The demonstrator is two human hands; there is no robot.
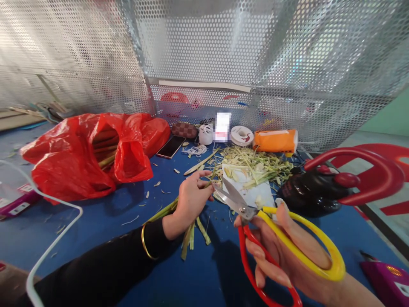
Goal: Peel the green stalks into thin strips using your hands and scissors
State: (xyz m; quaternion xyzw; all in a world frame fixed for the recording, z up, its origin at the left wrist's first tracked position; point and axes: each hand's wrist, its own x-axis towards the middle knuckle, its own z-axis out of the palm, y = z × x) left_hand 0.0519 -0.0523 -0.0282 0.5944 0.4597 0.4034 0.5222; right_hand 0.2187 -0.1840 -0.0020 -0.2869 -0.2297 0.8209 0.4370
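Brown stalks (107, 144) in red bag (68, 147)

Scissors (243, 210): metal blades parted, tips pointing away and left; one handle loop yellow, the other red. Stalk strips (166, 209): long, yellow-green, bunched, lower ends splayed; upper end appears near the blade tips, contact not discernible.

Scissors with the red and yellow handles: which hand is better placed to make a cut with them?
Probably the right hand: it holds the scissors by their handles, blades parted and pointing towards the left hand, which is occupied with green stalks.
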